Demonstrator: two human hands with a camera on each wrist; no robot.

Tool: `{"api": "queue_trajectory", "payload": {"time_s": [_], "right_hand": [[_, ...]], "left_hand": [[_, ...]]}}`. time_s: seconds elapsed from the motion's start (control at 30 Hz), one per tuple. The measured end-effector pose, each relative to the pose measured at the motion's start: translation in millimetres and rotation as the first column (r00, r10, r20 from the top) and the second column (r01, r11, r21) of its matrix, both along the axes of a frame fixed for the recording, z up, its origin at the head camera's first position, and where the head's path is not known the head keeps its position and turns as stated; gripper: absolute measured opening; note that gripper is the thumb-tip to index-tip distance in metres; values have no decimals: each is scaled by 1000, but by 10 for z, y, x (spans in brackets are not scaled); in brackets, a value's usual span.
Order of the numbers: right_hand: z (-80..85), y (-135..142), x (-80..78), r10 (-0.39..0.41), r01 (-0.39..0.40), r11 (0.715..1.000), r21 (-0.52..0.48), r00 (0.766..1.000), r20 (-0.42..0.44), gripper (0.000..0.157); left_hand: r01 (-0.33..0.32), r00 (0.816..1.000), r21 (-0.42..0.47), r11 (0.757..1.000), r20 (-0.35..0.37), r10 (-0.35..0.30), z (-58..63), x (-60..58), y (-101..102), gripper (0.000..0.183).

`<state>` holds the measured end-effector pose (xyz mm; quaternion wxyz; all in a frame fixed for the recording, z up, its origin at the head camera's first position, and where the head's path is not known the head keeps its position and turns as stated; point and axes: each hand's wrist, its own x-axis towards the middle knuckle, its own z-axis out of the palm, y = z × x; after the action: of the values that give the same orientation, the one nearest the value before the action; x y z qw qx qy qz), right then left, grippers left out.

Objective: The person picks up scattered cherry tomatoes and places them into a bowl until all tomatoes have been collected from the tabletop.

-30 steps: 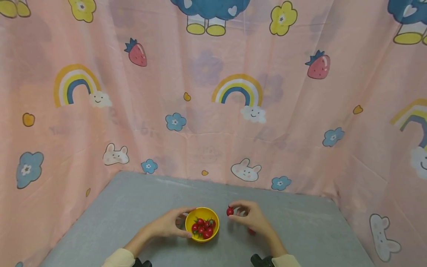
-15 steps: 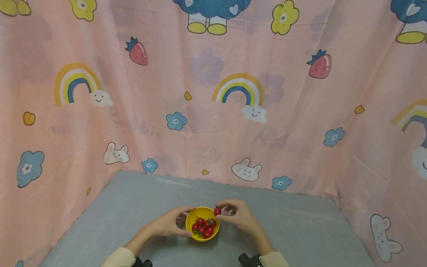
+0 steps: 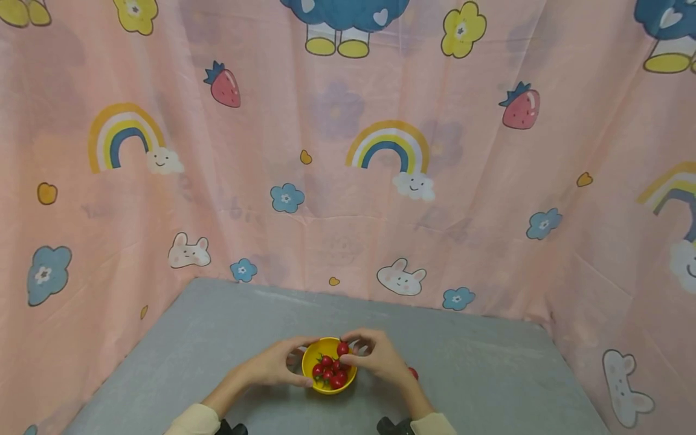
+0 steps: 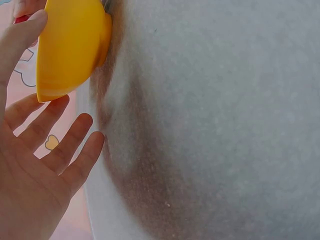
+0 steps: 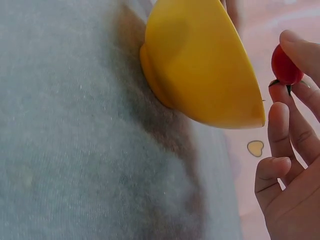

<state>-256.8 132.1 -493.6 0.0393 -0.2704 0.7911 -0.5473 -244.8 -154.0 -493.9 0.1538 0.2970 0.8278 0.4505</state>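
Note:
A yellow bowl (image 3: 326, 347) stands on the grey table with several red cherry tomatoes (image 3: 338, 380) inside. My left hand (image 3: 278, 364) holds it from the left, thumb at the near rim and fingers at the far side. Over the bowl's right part, my right hand (image 3: 375, 355) pinches one cherry tomato (image 5: 286, 66) between thumb and fingertips, its green stem pointing down in the right wrist view. That tomato is just above the rim. The left wrist view shows the bowl's outer wall (image 4: 72, 55) between thumb and fingertips; its inside is hidden there.
Another red cherry tomato (image 3: 414, 373) lies on the table, partly hidden behind the right wrist. The grey tabletop (image 3: 478, 368) reaches back to a pink printed curtain (image 3: 326, 241), which also hangs along both sides.
My right hand has moved left with the pinched tomato, from right of the bowl to over it. The tomato behind the right wrist shows again. My left hand and the bowl stay put.

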Motion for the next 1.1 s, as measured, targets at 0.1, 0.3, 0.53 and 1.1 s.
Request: {"api": "queue_trajectory", "payload": {"time_s": [0.1, 0.3, 0.53, 1.1], "right_hand": [[-7, 0, 4, 9, -9, 1000, -11, 1000, 3, 25], [-70, 75, -15, 2, -1, 999, -52, 1000, 8, 22], [-39, 309, 21, -67, 66, 997, -47, 998, -4, 27], [-161, 1161, 107, -165, 164, 985, 44, 986, 4, 34]], "left_hand": [[0, 1000, 4, 1000, 2, 0, -2, 1, 5, 76], [3, 1000, 12, 1000, 8, -3, -10, -5, 4, 76], [-10, 1000, 3, 1000, -5, 10, -15, -13, 0, 76], [-1, 1000, 8, 1000, 3, 1, -6, 5, 9, 76]]}}
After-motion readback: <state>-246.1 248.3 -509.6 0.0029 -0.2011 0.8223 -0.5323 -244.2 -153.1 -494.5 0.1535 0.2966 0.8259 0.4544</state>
